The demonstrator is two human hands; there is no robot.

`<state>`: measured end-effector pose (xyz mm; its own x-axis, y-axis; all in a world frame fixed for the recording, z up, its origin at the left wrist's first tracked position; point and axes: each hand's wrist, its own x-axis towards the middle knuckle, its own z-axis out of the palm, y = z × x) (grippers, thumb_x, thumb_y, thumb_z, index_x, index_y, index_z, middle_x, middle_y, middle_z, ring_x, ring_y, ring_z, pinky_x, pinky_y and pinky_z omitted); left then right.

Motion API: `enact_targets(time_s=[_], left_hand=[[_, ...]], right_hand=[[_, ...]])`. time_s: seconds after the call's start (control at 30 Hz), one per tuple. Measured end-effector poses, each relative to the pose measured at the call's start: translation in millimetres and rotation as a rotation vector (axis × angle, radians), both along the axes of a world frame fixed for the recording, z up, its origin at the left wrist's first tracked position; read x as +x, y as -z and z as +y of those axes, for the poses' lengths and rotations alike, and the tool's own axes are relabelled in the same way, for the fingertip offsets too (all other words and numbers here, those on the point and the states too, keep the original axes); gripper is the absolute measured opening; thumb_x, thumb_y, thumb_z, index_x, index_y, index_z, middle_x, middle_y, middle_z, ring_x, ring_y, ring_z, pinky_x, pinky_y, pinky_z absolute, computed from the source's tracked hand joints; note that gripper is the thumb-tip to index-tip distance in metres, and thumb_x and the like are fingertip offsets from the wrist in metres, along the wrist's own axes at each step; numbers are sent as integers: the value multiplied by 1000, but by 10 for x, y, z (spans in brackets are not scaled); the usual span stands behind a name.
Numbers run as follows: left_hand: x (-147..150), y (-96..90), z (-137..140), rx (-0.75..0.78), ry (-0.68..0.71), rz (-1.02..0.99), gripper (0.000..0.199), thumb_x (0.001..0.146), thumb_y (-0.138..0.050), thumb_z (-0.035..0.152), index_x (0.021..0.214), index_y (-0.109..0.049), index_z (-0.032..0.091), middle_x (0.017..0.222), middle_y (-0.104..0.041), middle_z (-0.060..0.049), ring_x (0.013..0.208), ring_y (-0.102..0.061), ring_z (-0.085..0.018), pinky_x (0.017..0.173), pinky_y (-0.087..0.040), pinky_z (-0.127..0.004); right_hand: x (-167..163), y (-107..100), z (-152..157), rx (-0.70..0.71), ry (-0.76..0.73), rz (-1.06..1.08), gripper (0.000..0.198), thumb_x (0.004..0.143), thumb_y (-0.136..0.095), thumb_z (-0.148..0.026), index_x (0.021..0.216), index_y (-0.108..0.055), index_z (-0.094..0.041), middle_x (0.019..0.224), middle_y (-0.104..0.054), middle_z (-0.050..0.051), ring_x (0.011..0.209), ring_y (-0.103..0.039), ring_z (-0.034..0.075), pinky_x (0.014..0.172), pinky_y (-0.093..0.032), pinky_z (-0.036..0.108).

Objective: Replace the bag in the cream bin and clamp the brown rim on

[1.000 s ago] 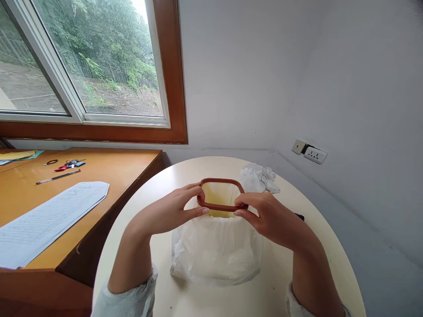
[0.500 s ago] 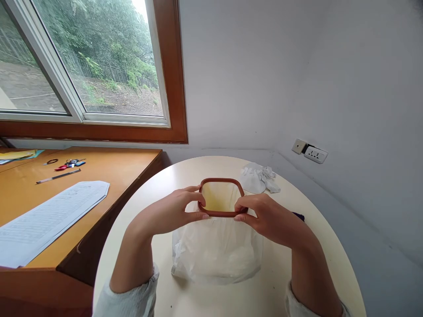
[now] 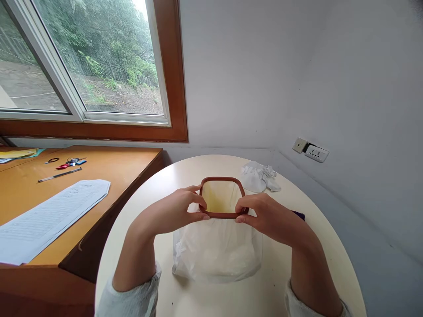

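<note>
A small bin with a brown rounded-square rim (image 3: 222, 178) stands on the round table in front of me. Its yellowish inside (image 3: 218, 201) shows through a thin liner. Translucent white plastic bag (image 3: 218, 253) hangs out below the rim and drapes widely around the bin's outside. My left hand (image 3: 176, 209) pinches the rim's near left corner, fingers inside and thumb outside. At the near right corner, my right hand (image 3: 266, 216) grips the rim the same way. The bin's lower body is hidden beneath the bag.
Crumpled white plastic (image 3: 259, 177) lies behind the bin on the cream table (image 3: 139, 259). A dark item (image 3: 299, 215) peeks out past my right wrist. On the wooden desk (image 3: 132, 165) at left are papers (image 3: 59, 215), a pen (image 3: 59, 175) and keys (image 3: 73, 162).
</note>
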<state>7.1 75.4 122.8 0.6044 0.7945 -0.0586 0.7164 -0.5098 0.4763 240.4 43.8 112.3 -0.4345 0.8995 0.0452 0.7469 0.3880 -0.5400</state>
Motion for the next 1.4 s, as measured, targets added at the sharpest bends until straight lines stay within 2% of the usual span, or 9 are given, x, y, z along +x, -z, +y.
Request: enact_targets(time_s=[0.17, 0.43, 0.8, 1.03, 1.13, 1.27, 1.33, 1.4], left_hand=[[16, 29, 2, 11, 5, -3, 18, 79, -52, 41, 82, -66, 30, 110, -56, 1, 102, -53, -22, 84, -40, -30], [37, 52, -11, 26, -18, 25, 16, 78, -54, 39, 81, -66, 28, 101, -60, 2, 85, -57, -18, 72, -43, -26], [48, 33, -21, 32, -35, 64, 21, 77, -53, 42, 84, -68, 30, 111, -60, 1, 98, -56, -22, 73, -43, -26], [52, 2, -37, -7, -61, 79, 26, 78, -50, 45, 87, -68, 29, 119, -56, -1, 79, -60, -17, 62, -43, -25], [13, 25, -13, -18, -43, 69, 31, 79, -48, 47, 93, -67, 29, 122, -54, -2, 79, -61, -17, 62, -44, -25], [-80, 84, 43, 21, -44, 34, 44, 79, -46, 54, 114, -58, 31, 134, -45, -2, 97, -57, -22, 77, -45, -30], [-115, 113, 75, 66, -76, 9, 57, 76, -47, 59, 127, -45, 33, 138, -40, -2, 107, -52, -25, 84, -43, -33], [-135, 142, 115, 114, -117, -21, 73, 73, -50, 62, 136, -28, 32, 141, -35, -4, 116, -44, -27, 90, -41, -37]], right_hand=[[-9, 5, -3, -35, 25, 1, 13, 79, -51, -24, 69, -57, -20, 70, -57, -2, 65, -50, 11, 59, -36, 25], [-37, 23, -8, -34, 38, -27, 14, 78, -51, -23, 65, -53, -19, 68, -56, -3, 63, -48, 10, 56, -33, 24], [-47, 14, 12, -54, 52, -35, 14, 76, -51, -22, 63, -51, -18, 69, -56, -3, 63, -46, 10, 55, -32, 24], [-41, 10, 1, -48, 62, -47, 14, 77, -52, -23, 64, -54, -18, 68, -56, -2, 61, -46, 10, 54, -32, 24], [-30, -11, -7, -44, 18, -11, 14, 79, -51, -25, 69, -59, -20, 71, -60, -2, 65, -50, 11, 58, -36, 25], [1, -40, 25, 62, -2, 99, 18, 84, -46, -28, 74, -59, -20, 76, -62, 0, 71, -55, 14, 65, -40, 28], [37, -24, 72, 159, 60, 168, 18, 85, -45, -31, 79, -59, -21, 85, -64, 2, 79, -57, 16, 72, -42, 30], [91, 26, 135, 213, 129, 205, 22, 84, -47, -37, 95, -59, -24, 104, -62, 4, 98, -55, 20, 84, -41, 35]])
